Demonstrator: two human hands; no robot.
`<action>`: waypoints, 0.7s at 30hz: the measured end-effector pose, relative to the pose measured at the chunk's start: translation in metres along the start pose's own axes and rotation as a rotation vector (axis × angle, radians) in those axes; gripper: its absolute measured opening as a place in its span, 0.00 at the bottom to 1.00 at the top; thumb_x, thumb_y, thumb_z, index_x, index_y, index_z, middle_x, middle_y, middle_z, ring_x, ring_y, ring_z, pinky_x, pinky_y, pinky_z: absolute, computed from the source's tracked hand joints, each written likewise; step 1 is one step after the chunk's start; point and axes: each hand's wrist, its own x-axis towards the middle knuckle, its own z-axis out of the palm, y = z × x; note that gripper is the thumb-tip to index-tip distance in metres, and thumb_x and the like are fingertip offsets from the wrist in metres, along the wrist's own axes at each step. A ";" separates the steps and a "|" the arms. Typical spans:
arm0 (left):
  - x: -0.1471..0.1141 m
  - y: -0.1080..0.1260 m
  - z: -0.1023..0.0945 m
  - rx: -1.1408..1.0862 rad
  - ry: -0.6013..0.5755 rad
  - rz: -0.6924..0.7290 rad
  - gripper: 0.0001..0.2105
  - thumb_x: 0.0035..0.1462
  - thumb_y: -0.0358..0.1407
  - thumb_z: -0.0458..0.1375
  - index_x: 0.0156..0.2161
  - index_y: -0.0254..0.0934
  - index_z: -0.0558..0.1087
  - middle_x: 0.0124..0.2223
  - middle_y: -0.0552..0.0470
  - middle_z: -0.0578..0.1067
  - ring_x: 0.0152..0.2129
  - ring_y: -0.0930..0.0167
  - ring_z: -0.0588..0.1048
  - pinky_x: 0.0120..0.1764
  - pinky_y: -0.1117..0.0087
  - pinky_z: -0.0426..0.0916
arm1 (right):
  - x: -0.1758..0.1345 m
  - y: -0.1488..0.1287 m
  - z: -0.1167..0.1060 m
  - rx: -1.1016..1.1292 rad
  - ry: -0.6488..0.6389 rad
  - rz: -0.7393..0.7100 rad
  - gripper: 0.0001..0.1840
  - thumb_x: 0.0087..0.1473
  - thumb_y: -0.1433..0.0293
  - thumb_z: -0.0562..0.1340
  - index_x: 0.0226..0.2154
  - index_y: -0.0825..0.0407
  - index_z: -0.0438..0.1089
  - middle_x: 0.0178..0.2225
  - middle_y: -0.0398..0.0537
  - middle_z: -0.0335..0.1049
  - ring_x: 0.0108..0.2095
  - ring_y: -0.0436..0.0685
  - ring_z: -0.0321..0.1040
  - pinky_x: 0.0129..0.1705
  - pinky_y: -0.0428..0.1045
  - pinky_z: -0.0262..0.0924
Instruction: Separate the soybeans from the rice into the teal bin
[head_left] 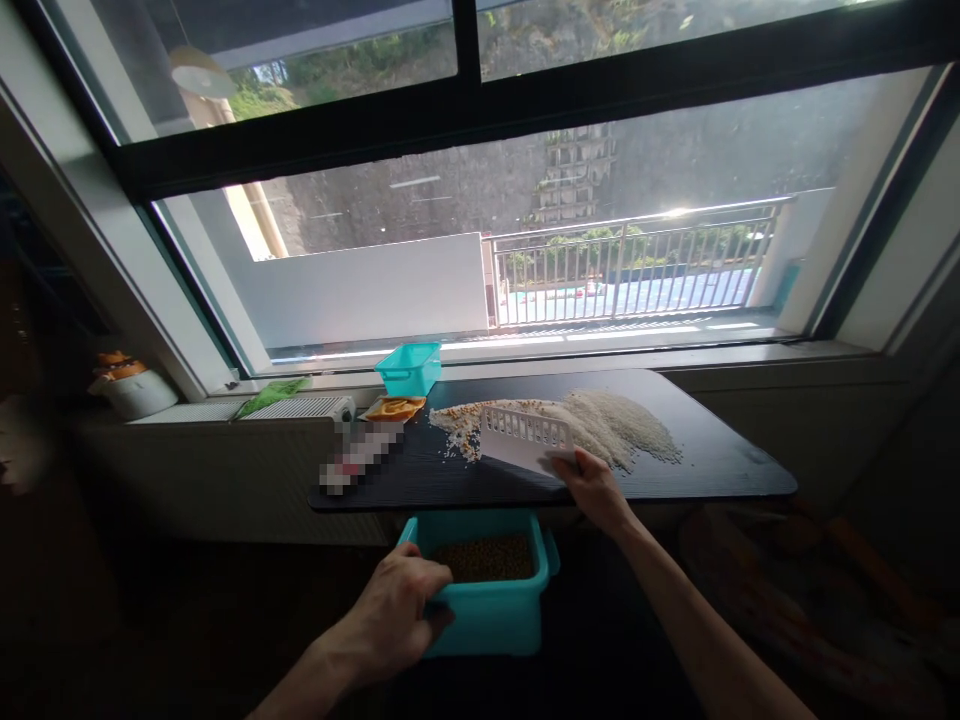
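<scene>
My left hand point(401, 608) is closed on the near left rim of a turquoise plastic bin point(491, 622), just below the table's front edge. Small brown grains or beans point(491, 557) fill part of the bin. With its fingers closed, my right hand point(598, 492) holds a white slotted plastic plate point(516, 446) by its right end. The plate stands on edge over the tabletop, among spread grains. To its right lies a pale, rice-like heap point(626, 425); behind and left of it are yellowish kernels mixed with white grains point(459, 420).
The dark table point(705, 455) stands against the window sill. A smaller turquoise basket point(411, 368), an orange-yellow packet point(393, 409) and a blurred-out item point(360, 458) are at its left. A radiator point(300, 412) carries a green cloth point(276, 394) and a white pot point(133, 385).
</scene>
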 end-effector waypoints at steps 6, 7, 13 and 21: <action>0.002 0.000 0.000 -0.003 -0.013 0.010 0.09 0.48 0.31 0.57 0.23 0.37 0.61 0.25 0.56 0.72 0.24 0.70 0.70 0.44 0.60 0.61 | 0.000 0.001 0.006 0.003 -0.028 0.002 0.12 0.49 0.62 0.62 0.32 0.51 0.77 0.31 0.47 0.79 0.34 0.60 0.74 0.40 0.55 0.67; 0.002 -0.001 0.000 -0.001 -0.011 0.006 0.09 0.48 0.31 0.57 0.23 0.37 0.60 0.25 0.56 0.72 0.24 0.70 0.70 0.44 0.60 0.61 | 0.000 0.001 0.006 0.003 -0.033 -0.001 0.13 0.49 0.62 0.62 0.32 0.52 0.77 0.31 0.47 0.79 0.33 0.60 0.74 0.39 0.55 0.67; 0.001 -0.003 -0.001 0.021 -0.028 0.001 0.10 0.49 0.32 0.57 0.23 0.37 0.59 0.24 0.56 0.71 0.24 0.70 0.69 0.45 0.60 0.61 | 0.016 0.001 0.011 0.002 -0.031 -0.029 0.12 0.48 0.62 0.63 0.33 0.51 0.77 0.31 0.48 0.79 0.34 0.61 0.73 0.40 0.54 0.67; 0.006 0.001 -0.004 -0.012 -0.031 0.008 0.09 0.48 0.32 0.58 0.23 0.37 0.60 0.24 0.57 0.70 0.24 0.71 0.69 0.45 0.61 0.61 | 0.046 0.012 0.037 0.056 -0.081 -0.047 0.12 0.46 0.59 0.66 0.31 0.49 0.78 0.29 0.47 0.79 0.35 0.61 0.74 0.39 0.54 0.68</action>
